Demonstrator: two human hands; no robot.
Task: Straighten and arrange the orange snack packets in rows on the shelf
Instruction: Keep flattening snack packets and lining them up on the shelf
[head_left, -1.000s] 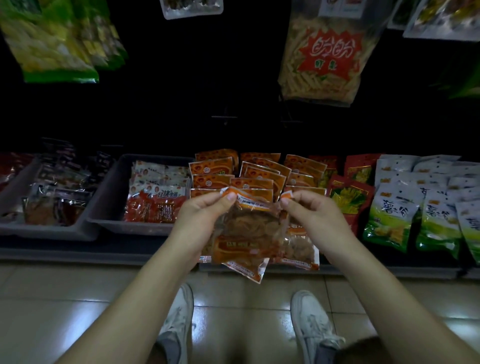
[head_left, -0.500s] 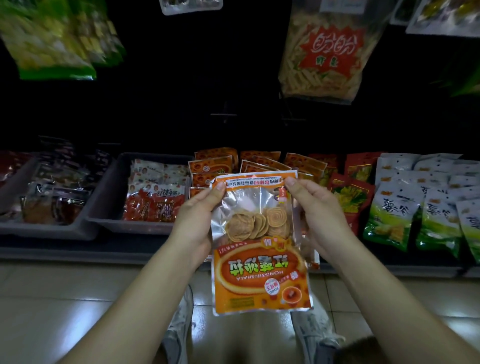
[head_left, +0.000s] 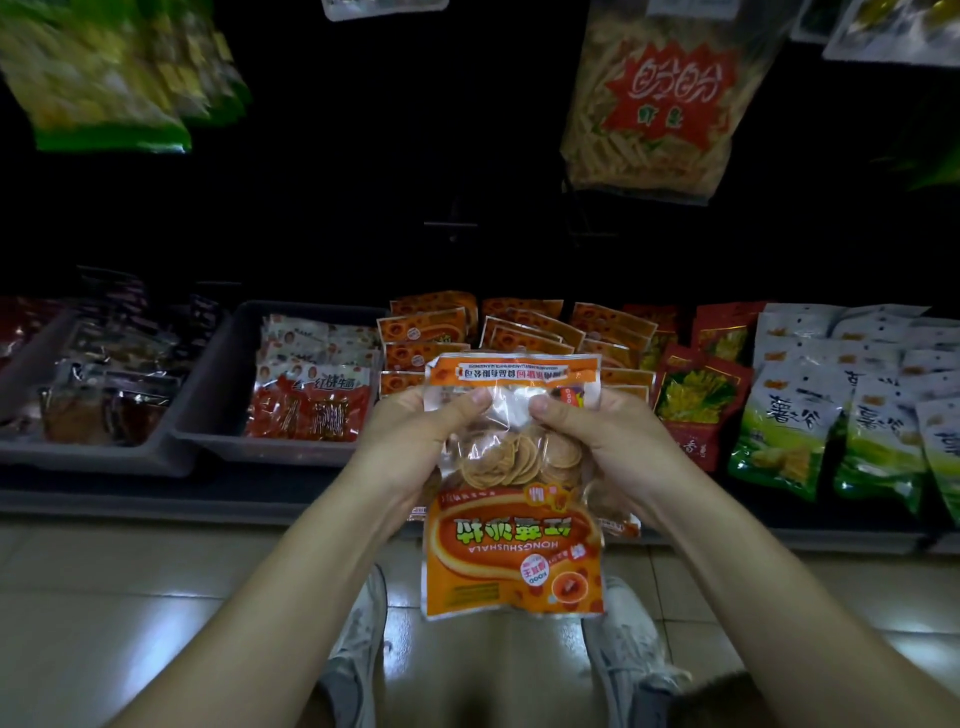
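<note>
Moved inward, L grip (head_left: 410, 447) & R grip (head_left: 608, 447) pinch orange pkt (head_left: 511, 551) hanging between them.

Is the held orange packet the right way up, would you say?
Upside down to the camera: the orange packet shows its HONGSHUSHALA lettering inverted.

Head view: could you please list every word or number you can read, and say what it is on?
"HONGSHUSHALA", upside down: held packet.
"红薯沙拉", upside down: same packet.
"盼盼": hanging bag.
"薯": green bags.
The held packet's top strip and round badge, and the tray packets: too small or blurred to read.
</note>
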